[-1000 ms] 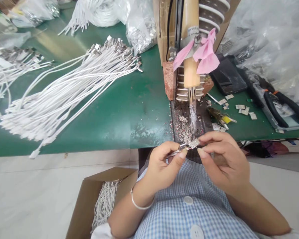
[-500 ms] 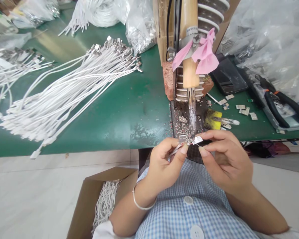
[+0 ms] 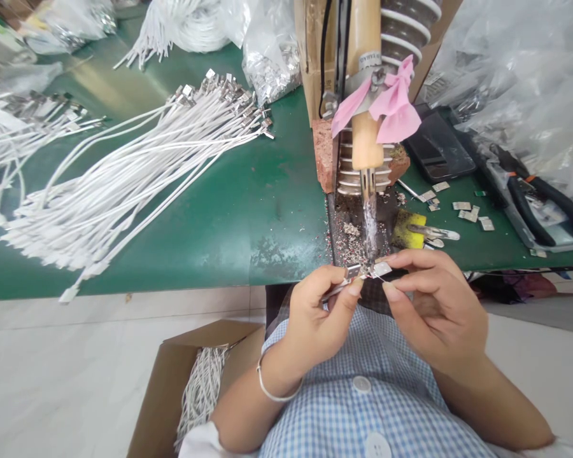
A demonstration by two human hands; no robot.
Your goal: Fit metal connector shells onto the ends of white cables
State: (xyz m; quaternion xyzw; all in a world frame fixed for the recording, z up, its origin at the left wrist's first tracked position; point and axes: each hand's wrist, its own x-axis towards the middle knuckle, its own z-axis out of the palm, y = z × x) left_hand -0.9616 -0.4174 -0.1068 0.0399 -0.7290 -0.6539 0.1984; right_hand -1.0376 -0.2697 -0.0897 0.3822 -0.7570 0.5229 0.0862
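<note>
My left hand (image 3: pixel 315 318) is closed, with white cable (image 3: pixel 333 291) pinched between thumb and fingers. Just beyond that thumb, a silver USB plug (image 3: pixel 353 272) sits tilted. My right hand (image 3: pixel 442 312) is closed too. Its upper fingers hold another small silver USB plug (image 3: pixel 381 270), while a thin wire (image 3: pixel 379 278) runs from its thumb and finger toward the joint. Both hands meet right under the tip of a fixed soldering iron (image 3: pixel 370 229), whose wooden handle carries a pink cloth tie (image 3: pixel 395 105). The exact contact at the tip is too small to make out.
White USB cables (image 3: pixel 138 172) lie in a bundle on the green table (image 3: pixel 286 216). Solder crumbs surround a yellow sponge (image 3: pixel 409 229). Loose plugs (image 3: pixel 468 213), a phone (image 3: pixel 437 143) and pliers (image 3: pixel 554 191) are at right. A cardboard box (image 3: pixel 160 388) of cables stands below left.
The silver plug beside my left thumb has turned and tilted, and the plug in my right fingers has shifted slightly. Both hands stay beneath the iron's tip.
</note>
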